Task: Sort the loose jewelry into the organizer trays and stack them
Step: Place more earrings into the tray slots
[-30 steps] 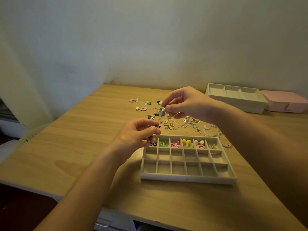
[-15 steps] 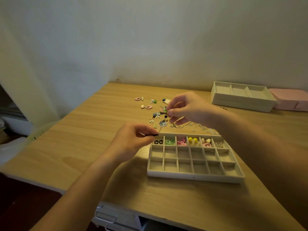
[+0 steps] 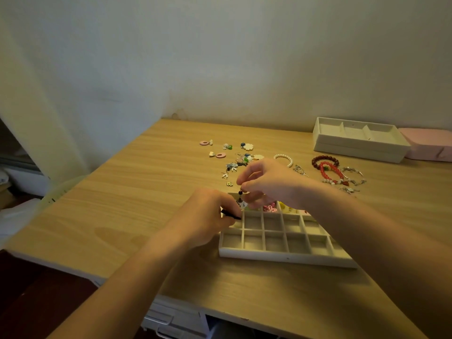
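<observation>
At the frame's centre, the right hand (image 3: 266,183) pinches a dangling earring with a dark bead and white charm (image 3: 241,201) over the upper left corner of the white gridded organizer tray (image 3: 286,256). Just left of it, the left hand (image 3: 208,216) pinches a small black piece (image 3: 231,215). Loose earrings (image 3: 245,159) and beaded bracelets (image 3: 325,157) lie higher up on the wooden table (image 3: 122,204), and a second white tray (image 3: 359,148) sits at upper right.

Dim feed, with a warm yellow-green cast over everything. The wall (image 3: 244,57) is evenly lit and I see no glare. Shadows are soft: a faint one lies on the table (image 3: 146,192) under the left hand (image 3: 205,216), by the near corner of the tray (image 3: 281,256). Below the table edge it goes nearly black. Wide-angle stretch swells the forearms at the bottom corners. The loose jewelry (image 3: 234,162) looks soft, its fine detail lost.
</observation>
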### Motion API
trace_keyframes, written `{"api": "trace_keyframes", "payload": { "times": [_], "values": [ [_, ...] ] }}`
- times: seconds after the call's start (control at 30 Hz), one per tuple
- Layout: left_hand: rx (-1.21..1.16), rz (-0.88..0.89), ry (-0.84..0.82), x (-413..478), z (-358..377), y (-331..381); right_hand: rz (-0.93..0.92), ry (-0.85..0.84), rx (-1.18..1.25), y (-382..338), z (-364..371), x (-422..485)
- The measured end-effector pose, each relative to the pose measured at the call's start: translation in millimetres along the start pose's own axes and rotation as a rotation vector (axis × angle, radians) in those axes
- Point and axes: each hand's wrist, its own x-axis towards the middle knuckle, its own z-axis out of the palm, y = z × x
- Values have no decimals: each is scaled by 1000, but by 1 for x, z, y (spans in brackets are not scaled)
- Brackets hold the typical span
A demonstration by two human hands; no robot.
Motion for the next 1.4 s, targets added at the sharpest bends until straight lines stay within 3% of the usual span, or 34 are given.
{"api": "trace_keyframes", "payload": {
  "times": [0.3, 0.5, 0.87, 1.13, 1.27, 1.4],
  "values": [
    [-131, -10, -12, -5, -13, -11, -66, -46, -85, 10, 5, 3],
    [-172, -83, 128, 3, -16, -21, -101, -115, -109, 10, 7, 3],
    [-145, -46, -60, 17, -10, -16, -102, -172, -77, 10, 4, 0],
    [-92, -107, -47, 13, -6, -25, -70, -178, -19, 11, 6, -2],
    [-30, -112, -71, 13, -8, -22, -90, -145, -130, 12, 6, -1],
    [150, -88, -116, 16, -12, -9, -168, -64, -429, 10, 4, 1]
  ]
}}
